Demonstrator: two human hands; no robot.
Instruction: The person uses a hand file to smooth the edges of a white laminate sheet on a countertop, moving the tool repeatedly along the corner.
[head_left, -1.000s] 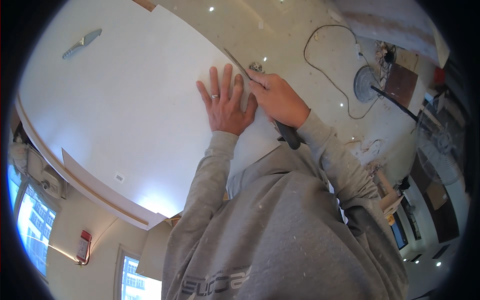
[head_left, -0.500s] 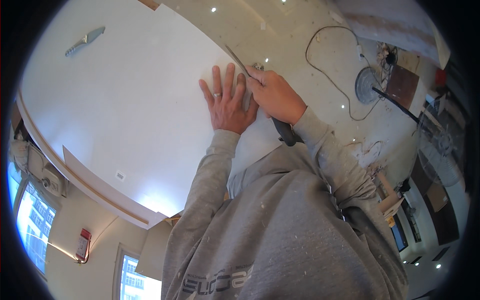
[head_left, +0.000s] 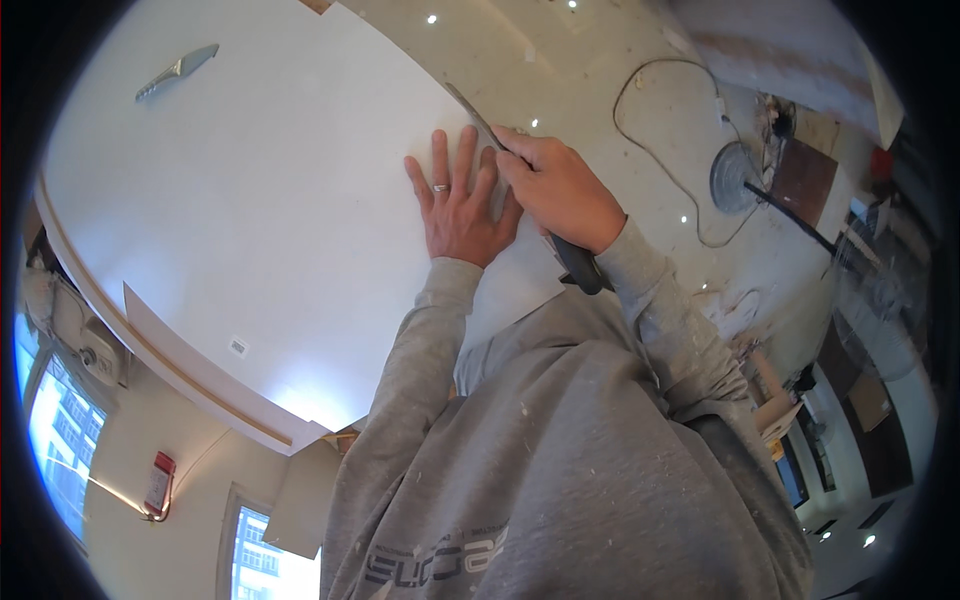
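A large white board (head_left: 280,190) spreads out under my hands. My left hand (head_left: 465,205) lies flat on it near the right edge, fingers spread, with a ring on one finger. Close beside it, my right hand (head_left: 565,190) is closed around a long, thin, file-like tool (head_left: 468,108). Its narrow metal end reaches forward along the board's edge, while its black handle (head_left: 582,268) sticks out behind the hand, toward my body. My fingers hide the tool's middle. At the board's far left lies a silver knife (head_left: 178,72), touched by neither hand.
Beyond the board's right edge is a pale floor (head_left: 560,90) with a cable (head_left: 618,110) looped on it. A standing fan (head_left: 880,290) with a round base (head_left: 733,178) is at right. A wooden strip (head_left: 175,355) runs along the board's left side. Windows (head_left: 65,440) show lower left.
My right hand and the tool have shifted slightly to the right. My left hand stays flat on the board, nearly in the same place.
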